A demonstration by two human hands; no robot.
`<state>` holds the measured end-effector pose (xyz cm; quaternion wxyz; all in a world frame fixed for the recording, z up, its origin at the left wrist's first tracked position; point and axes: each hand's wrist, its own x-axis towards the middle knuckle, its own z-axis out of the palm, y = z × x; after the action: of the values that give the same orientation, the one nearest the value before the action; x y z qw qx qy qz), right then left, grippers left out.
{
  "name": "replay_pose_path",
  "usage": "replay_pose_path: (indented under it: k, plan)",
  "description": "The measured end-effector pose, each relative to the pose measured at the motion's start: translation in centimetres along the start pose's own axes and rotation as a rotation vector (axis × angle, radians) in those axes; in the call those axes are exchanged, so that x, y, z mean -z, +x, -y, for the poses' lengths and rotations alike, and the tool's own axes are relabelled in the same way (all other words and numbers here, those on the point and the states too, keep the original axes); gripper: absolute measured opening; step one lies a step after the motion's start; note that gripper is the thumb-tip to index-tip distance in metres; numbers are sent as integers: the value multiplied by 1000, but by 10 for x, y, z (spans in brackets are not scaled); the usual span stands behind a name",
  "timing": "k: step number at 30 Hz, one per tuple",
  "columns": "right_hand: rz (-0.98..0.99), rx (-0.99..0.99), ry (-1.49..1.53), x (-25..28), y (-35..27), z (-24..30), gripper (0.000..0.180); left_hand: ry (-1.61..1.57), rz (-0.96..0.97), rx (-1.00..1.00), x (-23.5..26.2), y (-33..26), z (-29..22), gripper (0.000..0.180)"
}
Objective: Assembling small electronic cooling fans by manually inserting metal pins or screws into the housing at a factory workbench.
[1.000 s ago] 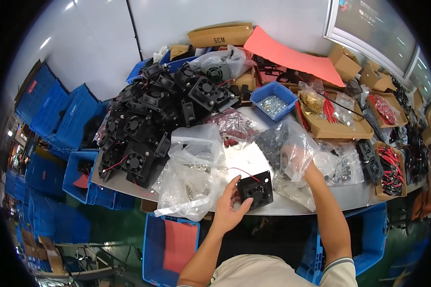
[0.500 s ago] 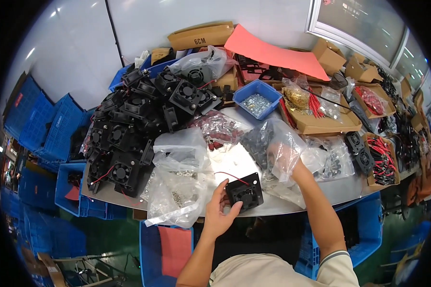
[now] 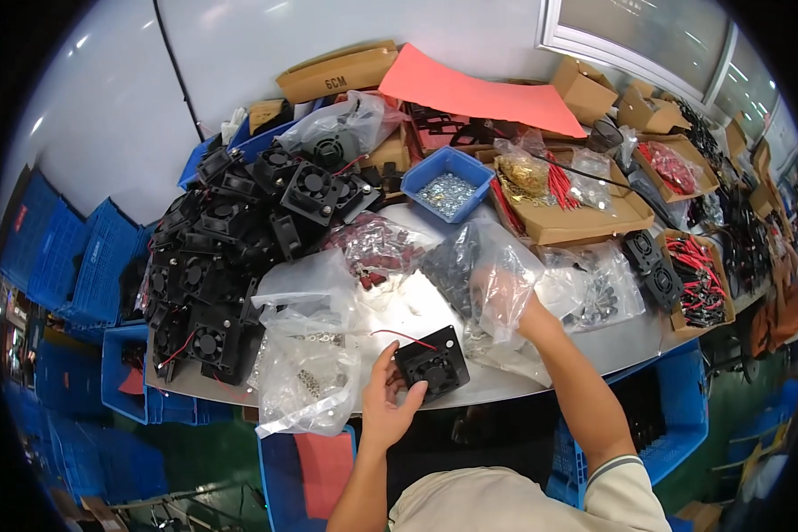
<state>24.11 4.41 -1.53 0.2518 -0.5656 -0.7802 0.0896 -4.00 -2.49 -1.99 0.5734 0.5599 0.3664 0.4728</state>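
My left hand grips a square black cooling fan by its left edge, near the front rim of the table. The thumb lies over the fan's front corner, and a thin red wire runs from its upper side. My right hand is inside a clear plastic bag that has dark small parts at its left. The film blurs those fingers, so their grip cannot be made out. To the left of the fan lies another clear bag with small metal pieces in it.
A large heap of black fans covers the table's left side. Behind my right hand stand a blue bin of small screws and a cardboard tray of bagged parts. Red and black leads fill a box at the right. Blue crates stand left.
The whole scene has shifted left and tilted slightly in the picture. My left hand still holds the fan, and my right hand stays in the bag, with little movement against the table.
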Motion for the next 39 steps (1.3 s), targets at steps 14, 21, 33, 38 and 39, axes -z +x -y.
replay_pose_path:
  k: [14, 21, 33, 38, 39]
  plan:
    - [-66, -13, -34, 3, -2, 8, 24, 7, -4, 12, -1, 1, -3, 71]
    - [-92, 33, -51, -16, -2, -7, 29, 76, -60, 28, -6, 2, -8, 68]
    - [126, -130, 329, 21, 7, -7, 25, 868, -65, -26, -13, 17, -34, 58]
    - [-31, 59, 402, 25, 2, -9, 27, 966, -136, -240, -20, 30, -50, 46]
    - [-30, 30, 389, 28, 1, -8, 26, 891, -95, -119, -28, 37, -63, 42]
